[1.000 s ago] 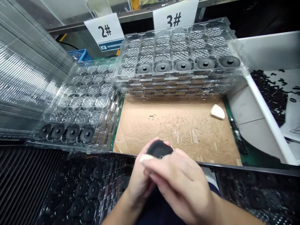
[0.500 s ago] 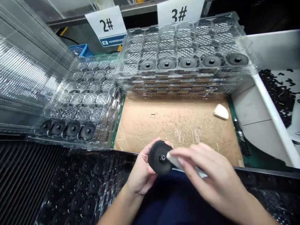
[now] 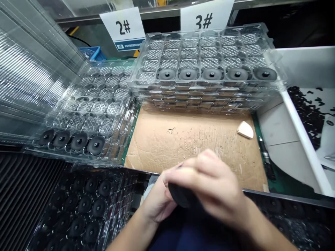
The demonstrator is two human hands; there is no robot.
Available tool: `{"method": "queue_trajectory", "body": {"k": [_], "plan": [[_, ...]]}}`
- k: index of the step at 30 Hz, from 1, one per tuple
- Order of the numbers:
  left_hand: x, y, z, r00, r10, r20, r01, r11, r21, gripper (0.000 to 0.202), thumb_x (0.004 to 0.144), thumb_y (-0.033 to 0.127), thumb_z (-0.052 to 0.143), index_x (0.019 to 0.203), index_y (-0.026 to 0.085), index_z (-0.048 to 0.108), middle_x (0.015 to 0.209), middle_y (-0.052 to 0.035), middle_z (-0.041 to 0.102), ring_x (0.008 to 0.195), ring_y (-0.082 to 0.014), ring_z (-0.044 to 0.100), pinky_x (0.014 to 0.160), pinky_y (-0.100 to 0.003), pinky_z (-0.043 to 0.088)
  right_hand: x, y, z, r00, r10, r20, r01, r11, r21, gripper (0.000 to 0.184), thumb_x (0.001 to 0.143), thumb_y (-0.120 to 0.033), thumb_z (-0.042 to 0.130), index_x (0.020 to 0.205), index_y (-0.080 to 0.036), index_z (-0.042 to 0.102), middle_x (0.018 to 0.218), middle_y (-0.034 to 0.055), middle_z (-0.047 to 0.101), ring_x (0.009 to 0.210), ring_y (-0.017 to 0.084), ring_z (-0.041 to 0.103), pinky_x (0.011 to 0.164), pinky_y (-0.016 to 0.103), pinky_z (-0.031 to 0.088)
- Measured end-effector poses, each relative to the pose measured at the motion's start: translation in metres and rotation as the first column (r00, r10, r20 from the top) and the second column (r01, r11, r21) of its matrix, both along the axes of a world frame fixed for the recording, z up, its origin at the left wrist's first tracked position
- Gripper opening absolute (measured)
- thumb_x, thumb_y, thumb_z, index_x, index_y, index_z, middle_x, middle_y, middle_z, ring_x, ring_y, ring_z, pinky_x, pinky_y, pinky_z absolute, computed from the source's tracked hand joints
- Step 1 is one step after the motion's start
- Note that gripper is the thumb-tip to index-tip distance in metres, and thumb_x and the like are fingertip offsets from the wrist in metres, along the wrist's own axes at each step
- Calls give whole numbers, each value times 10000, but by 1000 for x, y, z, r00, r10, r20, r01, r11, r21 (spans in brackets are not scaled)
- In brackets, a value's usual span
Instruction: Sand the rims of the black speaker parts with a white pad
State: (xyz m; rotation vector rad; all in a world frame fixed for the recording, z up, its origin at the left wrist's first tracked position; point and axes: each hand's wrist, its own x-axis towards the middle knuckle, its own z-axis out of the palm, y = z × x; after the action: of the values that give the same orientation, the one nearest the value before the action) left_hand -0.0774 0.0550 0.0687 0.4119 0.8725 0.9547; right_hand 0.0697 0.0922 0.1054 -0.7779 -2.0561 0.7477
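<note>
The work in hand is on a single piece: a black round disc [image 3: 181, 195] held low over the near edge of the counter, right in front of the person's body. Its rim shows below the fingers, while its face and central hub are hidden. The left hand [image 3: 157, 198] is closed around it from below and the near side, palm up and fingers curled against the rim. The right hand [image 3: 210, 184] lies across the top, fingers together and blurred by motion, so it is pressing on or rubbing the disc. Whether it grips the disc or holds something small of its own, I cannot tell.

Straight ahead lies a worn cardboard sheet [image 3: 167, 146], with a pale wedge of foam or soap [image 3: 245, 129] near its far right corner. To the right of the sheet is a slim black-and-metal tool [image 3: 265, 157]. Clear plastic trays stand on both sides: the far stack [image 3: 206, 94] shows five matching discs along its near row, and the left stack [image 3: 86, 111] shows four, their other pockets bare. More discs fill a dark-looking tray [image 3: 78, 209] at near left. On the far right, a white bin [image 3: 300, 118] holds small black pieces — loose and heaped. Paper signs reading 2# [image 3: 122, 26] and 3# [image 3: 206, 17] hang at the far edge.
</note>
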Motion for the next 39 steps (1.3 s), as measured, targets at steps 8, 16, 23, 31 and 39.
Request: {"method": "queue_trajectory", "body": {"k": [8,16,23,31,39], "plan": [[-10,3,-2,930,53,364,-69,997,31,425,660,215,794,1067,226,672,1054,-15,713,928,-200,684,829,-244,525,42,-17,-58,899,-431,82,413,770,-486,155,891,-316,584,997,-301,697,968,-20,695,790,157,630,593,229,459],[-5,3,-3,945,82,317,-97,995,31,562,568,331,847,1090,237,664,1101,-18,686,981,-197,656,849,-226,503,32,-32,-18,830,-557,33,536,780,-323,232,917,-237,536,1120,-281,638,1082,16,653,893,193,602,690,285,459],[-5,-1,2,970,157,184,-164,986,21,499,564,191,847,1029,256,678,1034,1,701,954,-174,648,865,-251,490,-14,-22,13,996,9,93,-5,999,-41,218,911,-91,442,1068,-114,592,797,36,632,682,146,535,635,295,390],[-2,3,3,966,122,228,-133,990,38,509,524,318,868,996,241,694,960,7,711,943,-152,643,917,-237,460,-16,-24,6,993,-100,67,98,995,37,230,926,-86,414,1101,-93,563,828,64,623,724,165,525,658,314,348],[-1,4,-3,988,17,150,-18,1000,6,597,504,394,863,1054,246,684,1026,3,699,997,-182,624,924,-260,460,2,-18,20,944,-212,253,189,976,111,255,958,-115,395,1004,-176,639,769,35,591,693,163,460,649,315,322]]}}
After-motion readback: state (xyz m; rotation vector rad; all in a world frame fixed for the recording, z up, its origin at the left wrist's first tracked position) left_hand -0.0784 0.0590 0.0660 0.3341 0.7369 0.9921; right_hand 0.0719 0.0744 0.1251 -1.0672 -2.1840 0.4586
